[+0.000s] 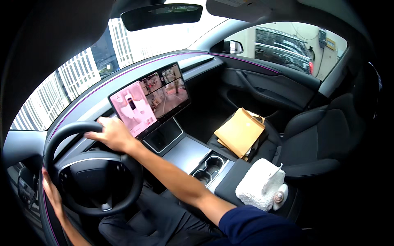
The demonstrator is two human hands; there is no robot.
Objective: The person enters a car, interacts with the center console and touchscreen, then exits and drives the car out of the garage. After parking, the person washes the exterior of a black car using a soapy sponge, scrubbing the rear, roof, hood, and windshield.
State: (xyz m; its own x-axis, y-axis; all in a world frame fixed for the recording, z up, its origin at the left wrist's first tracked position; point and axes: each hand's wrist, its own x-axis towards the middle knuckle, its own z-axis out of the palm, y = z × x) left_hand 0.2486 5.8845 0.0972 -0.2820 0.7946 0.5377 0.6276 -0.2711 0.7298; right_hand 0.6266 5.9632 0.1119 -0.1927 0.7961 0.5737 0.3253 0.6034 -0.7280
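Observation:
A black steering wheel [135, 186] is in front of me, its rim circling a dark hub. At the upper right of the rim is my right hand [113, 134], closed round it with thumb and fingers on either side. My left hand [52, 192] lies along the outer left side of the rim. Its fingers look stretched out rather than wrapped, and part of the palm is hidden. To the right of the wheel a large touchscreen [150, 100] displays a car from above and several camera pictures.
Beside my right arm is a centre console [186, 153] with two cup holders [208, 168]. A white fluffy tissue box cover [258, 184] sits on the armrest. Tan envelopes [242, 131] are stacked on the passenger seat [305, 135]. A dark vehicle [281, 49] stands outside the right window; white slatted panels [78, 67] stand ahead.

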